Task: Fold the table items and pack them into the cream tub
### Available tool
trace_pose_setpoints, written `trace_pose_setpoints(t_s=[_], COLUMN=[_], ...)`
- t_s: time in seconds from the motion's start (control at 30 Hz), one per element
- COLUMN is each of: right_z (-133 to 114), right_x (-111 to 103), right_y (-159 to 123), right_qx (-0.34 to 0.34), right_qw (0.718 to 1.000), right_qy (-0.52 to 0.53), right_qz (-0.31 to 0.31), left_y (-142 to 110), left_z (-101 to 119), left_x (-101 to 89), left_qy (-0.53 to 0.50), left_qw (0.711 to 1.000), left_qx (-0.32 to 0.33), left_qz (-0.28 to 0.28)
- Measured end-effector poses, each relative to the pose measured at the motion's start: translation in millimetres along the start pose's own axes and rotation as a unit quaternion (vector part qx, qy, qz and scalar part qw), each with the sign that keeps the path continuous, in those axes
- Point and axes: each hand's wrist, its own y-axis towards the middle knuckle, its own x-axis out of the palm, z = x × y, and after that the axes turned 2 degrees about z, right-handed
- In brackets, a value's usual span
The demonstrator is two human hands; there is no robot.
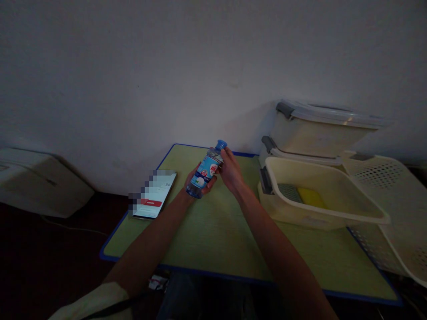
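A clear plastic bottle (204, 174) with a blue label and a blue cap (220, 144) is tilted, its top leaning right and away from me. My left hand (209, 184) is wrapped around the lower body from behind, so part of its fingers is hidden. Against the right side of the bottle's shoulder, just under the cap, my right hand (231, 168) is closed; its fingertips are partly out of sight behind the bottle. Both hands hold it above a yellow-green table (213, 235) with a blue edge.
Left on the table lies a tablet or phone (155, 198) with a lit screen. To the right stands a cream bin (300, 218) holding a yellow sponge-like item (311, 198) and a grey one. Behind are stacked lidded boxes (320, 135); a perforated basket (393, 186) stands far right.
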Motion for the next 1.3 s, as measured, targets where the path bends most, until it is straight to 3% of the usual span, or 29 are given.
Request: trace_pose_setpoints(t_s=[0.37, 0.53, 0.77, 0.93, 1.07, 1.2, 1.3], right_z=[-36, -45, -63, -79, -95, -113, -130], right_x=[24, 31, 17, 5, -7, -20, -34], right_y=[-17, -24, -33, -39, -42, -45, -47], right_qx=[-0.028, -0.033, -0.06, -0.07, -0.081, -0.105, -0.127], right_qw=[0.993, 0.99, 0.984, 0.976, 0.971, 0.967, 0.963], right_qy=[-0.109, -0.132, -0.163, -0.197, -0.211, -0.21, -0.213], right_qz=[0.021, 0.036, 0.028, 0.057, 0.079, 0.093, 0.103], left_y=[2, 3, -3, -6, -7, -2, 8], left_z=[-9, -13, -13, -7, 0, 10, 20], left_x=[-28.8, -31.8, -9.6, 2.0, 5.3, 22.7, 47.4], left_qy=[0.026, 0.036, 0.027, 0.013, 0.039, 0.07, 0.095], left_qw=[0.997, 0.993, 0.995, 0.997, 0.997, 0.997, 0.994], left_qx=[-0.036, -0.052, -0.035, -0.007, -0.026, -0.032, 0.01], left_qz=[-0.068, -0.096, -0.087, -0.071, -0.065, -0.017, 0.045])
